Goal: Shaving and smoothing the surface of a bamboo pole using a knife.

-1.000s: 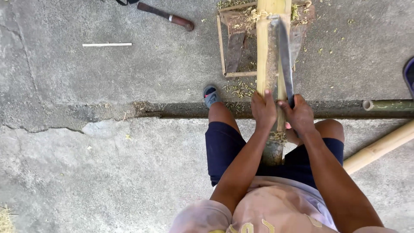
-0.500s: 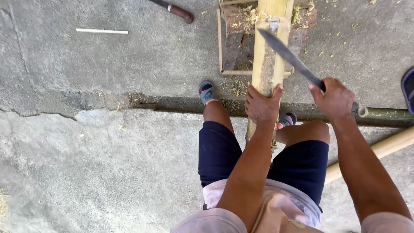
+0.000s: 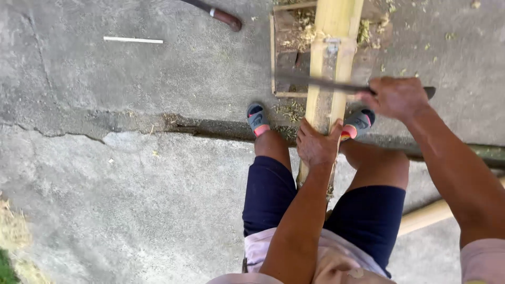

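bamboo pole held for cutting, blade laid across it

bamboo pole [image 3: 331, 63]: pale yellow-green, running from between the person's legs away to the far edge, centre-right in view. its far part lies over a wooden frame [image 3: 273, 58] littered with shavings, likely so the frame props it off the ground.

long blade [image 3: 315, 81]: dark, blurred, lying crosswise over the pole from left to right. whether the edge touches the bamboo cannot be told.

right hand [image 3: 395, 97]: fist closed around the blade's handle, to the right of the pole, arm extended forward from the near right, wrist level.

left hand [image 3: 317, 144]: fingers wrapped over the pole's near part, just near of the blade, apparently pinning it steady; arm straight down between the knees.

sandalled feet [image 3: 256, 118]: planted either side of the pole, which keeps it straddled.

second tool [image 3: 221, 14]: brown handle, far centre, on the concrete ground [image 3: 131, 200].

white stick [image 3: 133, 40]: far left, well apart.
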